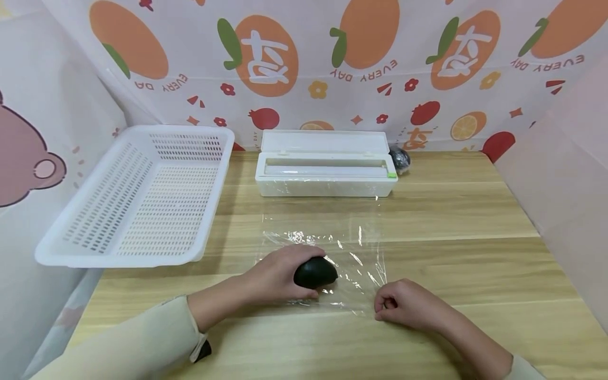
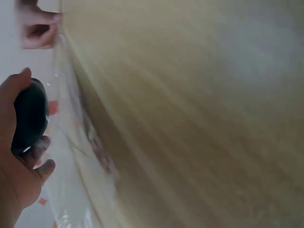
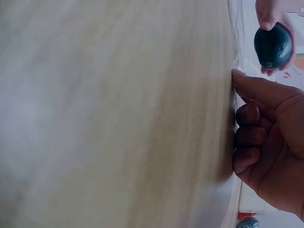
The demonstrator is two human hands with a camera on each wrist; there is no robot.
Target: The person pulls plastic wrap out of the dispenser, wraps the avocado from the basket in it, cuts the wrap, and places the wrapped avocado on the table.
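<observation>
A dark green avocado [image 1: 315,273] is gripped in my left hand [image 1: 282,274], thumb on one side and fingers on the other, above a sheet of cling film [image 1: 351,248]. The film stretches over the table from a white cling film box [image 1: 328,187] with its lid up. At the sheet's near right corner, my right hand [image 1: 410,306] pinches the film's edge between thumb and forefinger. In the right wrist view, the same avocado [image 3: 274,45] shows its rounded side and stem end. The left wrist view has the avocado [image 2: 31,114] against the left palm.
A white perforated basket [image 1: 166,211] stands at the left. Behind the box's right end lies a round dark thing in shiny film [image 1: 400,159]. A dark object [image 1: 204,351] is partly covered by my left sleeve. A patterned cloth [image 1: 304,105] hangs behind the wooden table [image 1: 465,221].
</observation>
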